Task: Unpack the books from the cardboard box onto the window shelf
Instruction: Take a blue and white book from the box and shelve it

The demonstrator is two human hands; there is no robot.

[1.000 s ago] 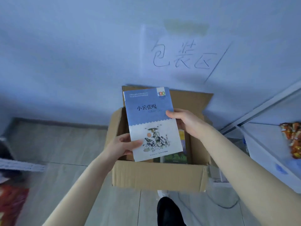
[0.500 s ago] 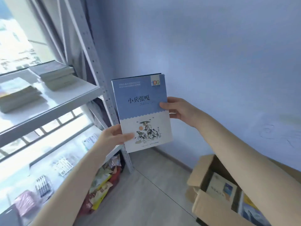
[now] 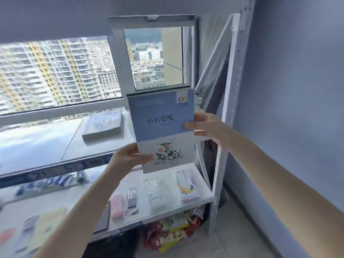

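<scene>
Gripping the lower left corner of the book (image 3: 163,127), the left hand (image 3: 126,160) has its thumb laid flat across the front cover. Its other fingers are behind the book and cannot be seen. The right hand (image 3: 206,125) pinches the right edge at about mid-height, thumb tip on the cover and the other fingers curled behind the edge. Both forearms are bare and reach up from the bottom of the view.

The book is held upright in the air, front cover facing the camera. Its upper part is blue with dark printed characters. Its lower part is pale, with an ink drawing of plants. It is in front of the right end of the upper shelf (image 3: 78,146), and no contact with the shelf is visible.

A thick book (image 3: 104,125) lies flat on that shelf, just left of the held one. The window (image 3: 55,75) behind the shelf shows high-rise blocks.

The lower shelf (image 3: 167,211) carries a pink packet (image 3: 117,205), a pack of pens (image 3: 132,202), a white packet (image 3: 154,192) and a colourful box (image 3: 187,187), lying side by side. Items further left are blurred. Snack bags (image 3: 173,231) are heaped on the floor beneath. A perforated upright post (image 3: 219,164) stands at the right end of the shelves, near the blue wall (image 3: 297,90).
</scene>
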